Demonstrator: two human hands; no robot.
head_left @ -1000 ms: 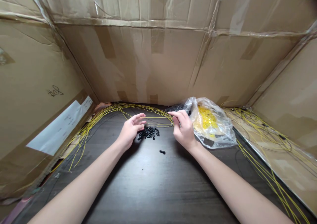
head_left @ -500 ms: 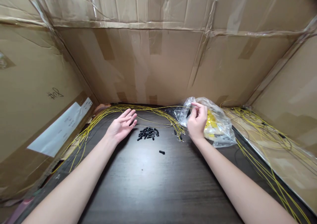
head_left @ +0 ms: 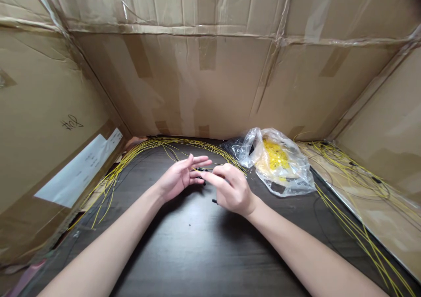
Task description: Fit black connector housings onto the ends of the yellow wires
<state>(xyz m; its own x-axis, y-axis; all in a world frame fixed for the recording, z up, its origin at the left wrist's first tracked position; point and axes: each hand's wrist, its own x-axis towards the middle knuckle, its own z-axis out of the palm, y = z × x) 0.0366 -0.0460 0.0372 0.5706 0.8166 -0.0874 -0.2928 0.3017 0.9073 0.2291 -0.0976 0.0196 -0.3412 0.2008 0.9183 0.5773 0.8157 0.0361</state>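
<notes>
My left hand (head_left: 179, 178) is held palm up above the dark table with its fingers stretched out and apart. Close beside it, my right hand (head_left: 232, 187) pinches a thin yellow wire (head_left: 171, 156), whose end lies near the left fingers. Behind the fingers a pile of small black sleeve-like parts (head_left: 203, 171) is mostly hidden. One loose black part (head_left: 214, 201) sticks out from below the right hand, partly covered by it.
A bundle of yellow wires (head_left: 141, 144) curves along the back and left of the table (head_left: 184, 253). A clear plastic bag (head_left: 296, 174) with small yellow pieces stands at the back right. More wires (head_left: 358, 227) lie at right. Cardboard walls (head_left: 210, 86) surround the table.
My right hand has come left and nearer from beside the bag, bringing the wire along. My left hand has shifted right towards it, and the black pile is now mostly covered.
</notes>
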